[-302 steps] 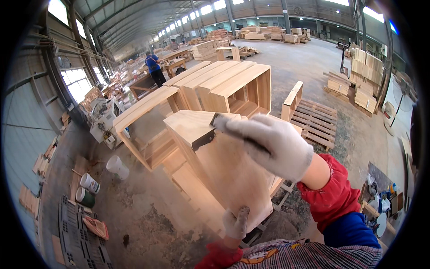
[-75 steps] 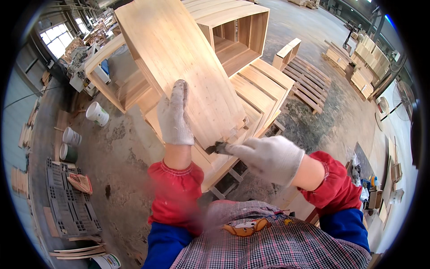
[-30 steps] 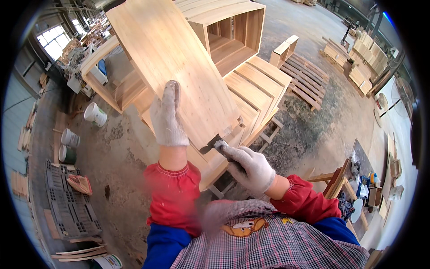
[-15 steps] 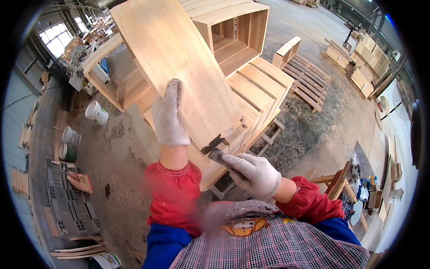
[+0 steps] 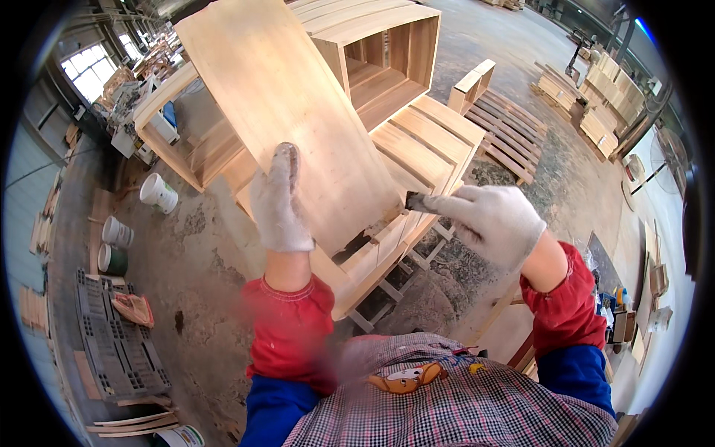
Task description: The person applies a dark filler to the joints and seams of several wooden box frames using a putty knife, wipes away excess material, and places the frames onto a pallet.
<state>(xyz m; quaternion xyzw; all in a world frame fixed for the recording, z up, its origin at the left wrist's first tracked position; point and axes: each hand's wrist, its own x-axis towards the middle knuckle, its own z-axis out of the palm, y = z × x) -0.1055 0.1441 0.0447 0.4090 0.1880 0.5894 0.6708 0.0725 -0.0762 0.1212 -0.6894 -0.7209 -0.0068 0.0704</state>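
Observation:
A long pale wooden panel [image 5: 298,112] slants across the middle, its near end resting over a stack of wooden drawers [image 5: 424,141]. My left hand [image 5: 283,205], in a white glove, grips its left edge, thumb laid on the face and the other fingers hidden. In my gloved right hand [image 5: 495,223], a putty knife [image 5: 424,201] points left, its dark blade tip at the panel's near right corner. A dark irregular patch [image 5: 351,247] marks the near end, close to the lower left corner.
An open wooden cabinet frame [image 5: 391,71] stands behind the panel, another frame [image 5: 167,127] to its left. White buckets [image 5: 158,192] and a black plastic pallet [image 5: 119,335] lie on the left floor. A slatted wooden pallet [image 5: 510,127] is at the right.
My right hand has moved right and slightly up with the putty knife, from the dark patch to the panel's right corner. My left hand keeps its grip nearly unmoved.

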